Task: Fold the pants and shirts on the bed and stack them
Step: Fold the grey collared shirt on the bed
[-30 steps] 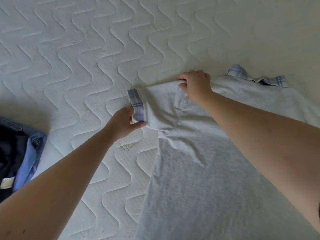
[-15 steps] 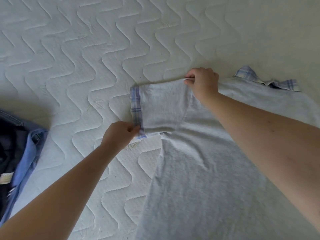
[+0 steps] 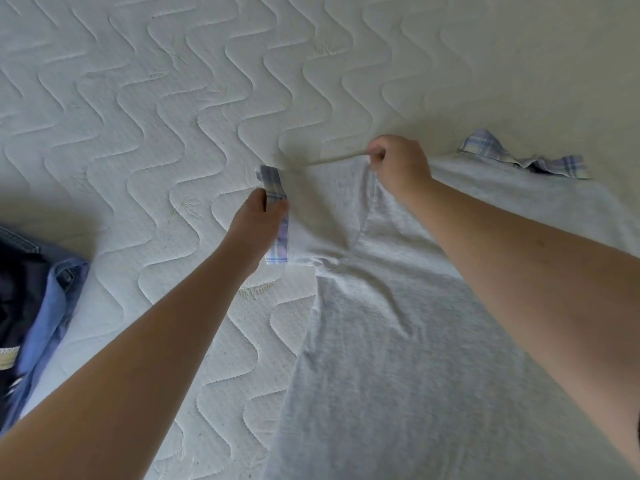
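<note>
The left hand (image 3: 258,223) pinches the plaid cuff (image 3: 277,216) of the grey shirt (image 3: 398,341) – the right hand (image 3: 398,168) grips its shoulder, on the bed (image 3: 173,98).

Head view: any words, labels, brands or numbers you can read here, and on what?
Nothing readable.
Mattress cover: faint stitched script near the left hand, too blurred to read.
Pale tag on the dark clothes at the left edge: no legible print.
Grey shirt: no text visible.
</note>
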A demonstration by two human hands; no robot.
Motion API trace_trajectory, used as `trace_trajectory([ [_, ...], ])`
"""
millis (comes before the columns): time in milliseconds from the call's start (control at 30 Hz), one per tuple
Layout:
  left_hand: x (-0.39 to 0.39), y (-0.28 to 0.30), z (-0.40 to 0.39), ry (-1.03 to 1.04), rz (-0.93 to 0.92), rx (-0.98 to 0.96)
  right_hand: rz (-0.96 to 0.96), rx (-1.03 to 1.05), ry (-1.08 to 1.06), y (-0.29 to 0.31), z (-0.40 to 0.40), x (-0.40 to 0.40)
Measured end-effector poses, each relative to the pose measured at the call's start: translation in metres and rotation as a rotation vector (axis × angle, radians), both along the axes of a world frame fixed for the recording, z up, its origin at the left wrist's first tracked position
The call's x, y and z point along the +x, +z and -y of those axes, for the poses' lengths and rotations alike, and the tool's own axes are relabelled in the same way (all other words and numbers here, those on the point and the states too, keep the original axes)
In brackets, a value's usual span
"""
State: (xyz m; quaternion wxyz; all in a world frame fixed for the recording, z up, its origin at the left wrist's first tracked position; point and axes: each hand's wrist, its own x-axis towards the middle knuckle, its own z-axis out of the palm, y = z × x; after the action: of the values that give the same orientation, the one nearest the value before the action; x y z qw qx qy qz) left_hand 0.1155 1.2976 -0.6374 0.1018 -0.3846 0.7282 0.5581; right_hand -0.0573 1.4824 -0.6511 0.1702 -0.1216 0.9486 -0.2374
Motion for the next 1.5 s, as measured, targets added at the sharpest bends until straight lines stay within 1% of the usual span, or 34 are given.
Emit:
trace_trajectory([
  [133,0.001,0.031,-0.016,-0.080,-0.192,0.105,0.119,-0.151,-0.013,0.002,-0.016,0.009],
  [200,-0.001,0.044,-0.025,-0.163,-0.238,0.094,0.151,-0.277,-0.091,0.005,-0.028,0.019],
  [233,-0.002,0.050,-0.030,-0.218,-0.251,0.066,0.187,-0.357,-0.166,0.007,-0.033,0.025],
  [300,-0.004,0.060,-0.042,-0.351,-0.276,-0.027,0.361,-0.515,-0.330,0.013,-0.040,0.039],
  [400,-0.008,0.070,-0.068,-0.506,-0.307,-0.149,0.691,-0.656,-0.458,0.024,-0.052,0.061],
  [467,-0.013,0.078,-0.088,-0.631,-0.352,-0.259,0.806,-0.778,-0.552,0.030,-0.062,0.071],
  [567,-0.018,0.083,-0.121,-0.742,-0.363,-0.369,0.890,-0.957,-0.716,0.040,-0.080,0.077],
  [633,-0.020,0.084,-0.146,-0.780,-0.395,-0.438,0.921,-1.087,-0.776,0.045,-0.098,0.077],
  [700,-0.021,0.083,-0.172,-0.810,-0.418,-0.448,0.920,-1.193,-0.834,0.046,-0.117,0.076],
  [800,-0.018,0.076,-0.205,-0.850,-0.411,-0.403,0.911,-1.260,-0.940,0.044,-0.144,0.078],
  [900,-0.014,0.066,-0.223,-0.977,-0.437,-0.337,0.950,-1.231,-1.000,0.037,-0.166,0.084],
  [967,-0.016,0.056,-0.222,-0.998,-0.394,-0.229,0.954,-1.101,-0.935,0.031,-0.177,0.086],
  [1000,-0.019,0.053,-0.218,-0.948,-0.373,-0.196,0.929,-1.005,-0.904,0.028,-0.181,0.086],
  [1033,-0.024,0.050,-0.210,-0.872,-0.371,-0.202,0.888,-0.906,-0.880,0.025,-0.184,0.087],
  [1100,-0.041,0.043,-0.189,-0.746,-0.374,-0.301,0.743,-0.695,-0.780,0.019,-0.187,0.088],
  [1167,-0.065,0.035,-0.163,-0.705,-0.329,-0.414,0.566,-0.477,-0.625,0.015,-0.190,0.090],
  [1200,-0.079,0.031,-0.152,-0.722,-0.297,-0.469,0.515,-0.405,-0.577,0.014,-0.191,0.093],
  [1267,-0.109,0.023,-0.138,-0.849,-0.240,-0.574,0.458,-0.332,-0.504,0.012,-0.192,0.098],
  [1333,-0.139,0.018,-0.136,-1.069,-0.217,-0.631,0.403,-0.287,-0.427,0.011,-0.191,0.098],
  [1400,-0.166,0.017,-0.142,-1.238,-0.190,-0.600,0.359,-0.285,-0.377,0.011,-0.190,0.096],
  [1500,-0.193,0.017,-0.149,-1.339,-0.041,-0.472,0.333,-0.349,-0.355,0.010,-0.191,0.092],
])
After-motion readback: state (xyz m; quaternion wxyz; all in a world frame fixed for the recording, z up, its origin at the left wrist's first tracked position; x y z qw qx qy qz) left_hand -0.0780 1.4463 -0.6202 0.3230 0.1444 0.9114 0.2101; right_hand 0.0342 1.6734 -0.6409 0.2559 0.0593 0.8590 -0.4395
